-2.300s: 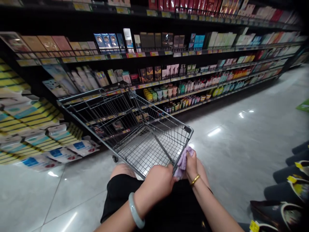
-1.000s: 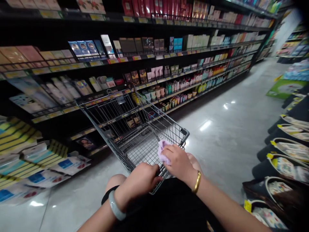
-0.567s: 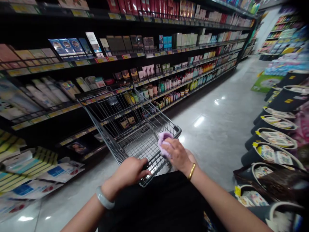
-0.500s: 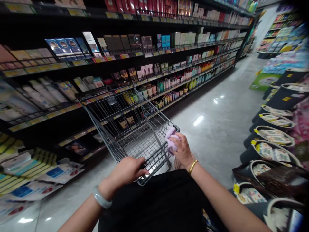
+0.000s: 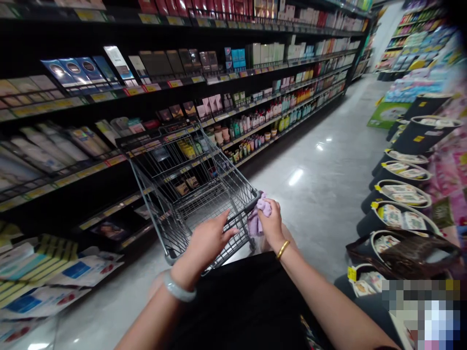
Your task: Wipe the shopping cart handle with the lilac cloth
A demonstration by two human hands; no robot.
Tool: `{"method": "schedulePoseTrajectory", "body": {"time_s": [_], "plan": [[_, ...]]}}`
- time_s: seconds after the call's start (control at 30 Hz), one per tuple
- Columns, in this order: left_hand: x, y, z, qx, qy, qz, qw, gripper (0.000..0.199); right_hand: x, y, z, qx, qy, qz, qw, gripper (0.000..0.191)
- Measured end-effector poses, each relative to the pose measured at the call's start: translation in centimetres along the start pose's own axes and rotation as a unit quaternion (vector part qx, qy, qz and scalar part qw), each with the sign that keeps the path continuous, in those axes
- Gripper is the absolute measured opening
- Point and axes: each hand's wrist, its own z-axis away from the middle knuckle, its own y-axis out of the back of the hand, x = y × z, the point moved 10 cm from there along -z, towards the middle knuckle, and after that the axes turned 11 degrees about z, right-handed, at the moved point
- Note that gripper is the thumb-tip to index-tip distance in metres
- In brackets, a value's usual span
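Observation:
A metal shopping cart stands tilted in view before me, with nothing visible in its wire basket. My right hand, with a gold bangle at the wrist, grips a crumpled purple cloth at the right end of the cart's handle. Over the near side of the cart is my left hand, its thumb and a finger spread apart and nothing seen in it. A pale bangle circles the left wrist. Whether the left hand touches the cart is unclear.
Long shelves of boxes and bottles run along the left and ahead. Dark buckets of packets line the right side, beside a brown bag. Packaged goods lie at the lower left. Shiny grey floor stretches between.
My left hand has moved right and its fingers have spread, off the handle. The purple cloth now hangs lower beside the handle's end, still in my right hand. The view has shifted slightly.

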Motion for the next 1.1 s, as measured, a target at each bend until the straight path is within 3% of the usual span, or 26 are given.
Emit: {"method": "schedulePoseTrajectory", "body": {"time_s": [0.07, 0.17, 0.27, 0.33, 0.4, 0.5, 0.57, 0.73, 0.8, 0.93, 1.0, 1.1], "plan": [[1.4, -0.6, -1.3, 0.028, 0.024, -0.001, 0.999, 0.065, -0.1, -0.7, 0.0, -0.027, 0.014, 0.006, 1.0, 0.03], [2.2, -1.7, -2.4, 0.048, 0.047, -0.03, 0.997, 0.056, 2.3, -2.7, 1.3, -0.108, -0.023, 0.017, 0.994, 0.034], [2.0, -2.3, -2.6, 0.06, 0.051, -0.066, 0.995, 0.054, 3.0, -2.2, 0.9, -0.104, -0.052, 0.015, 0.993, 0.036], [1.6, -2.3, -2.4, 0.065, 0.052, -0.074, 0.994, 0.058, 1.3, -0.8, -0.8, -0.064, -0.04, 0.0, 0.997, 0.035], [1.4, -2.3, -2.3, 0.065, 0.052, -0.076, 0.994, 0.06, -1.8, 0.6, -2.6, -0.029, 0.015, -0.021, 0.999, 0.035], [1.3, -2.2, -2.3, 0.061, 0.048, -0.081, 0.994, 0.062, -4.9, 0.8, -3.2, -0.033, 0.098, -0.034, 0.994, 0.034], [1.2, -2.1, -2.1, 0.06, 0.05, -0.085, 0.993, 0.062, -4.2, 0.2, -2.4, -0.044, 0.093, -0.038, 0.994, 0.034], [0.6, -1.9, -0.9, 0.061, 0.055, -0.089, 0.993, 0.059, 1.2, -1.9, 0.1, -0.103, -0.061, -0.066, 0.991, 0.038], [0.4, -2.0, -0.1, 0.059, 0.051, -0.088, 0.993, 0.057, 0.8, -1.7, 0.1, -0.115, -0.059, -0.075, 0.989, 0.037], [-0.7, -2.1, 2.0, 0.061, 0.052, -0.089, 0.993, 0.054, -2.1, -0.3, 0.1, -0.102, 0.029, -0.077, 0.991, 0.035], [-1.2, -2.1, 3.1, 0.063, 0.047, -0.09, 0.993, 0.052, -1.9, -1.1, 1.2, -0.128, 0.029, -0.086, 0.988, 0.035], [-2.0, -2.1, 4.5, 0.068, 0.029, -0.089, 0.993, 0.05, 0.1, -3.7, 3.7, -0.2, -0.031, -0.111, 0.973, 0.034]]}}
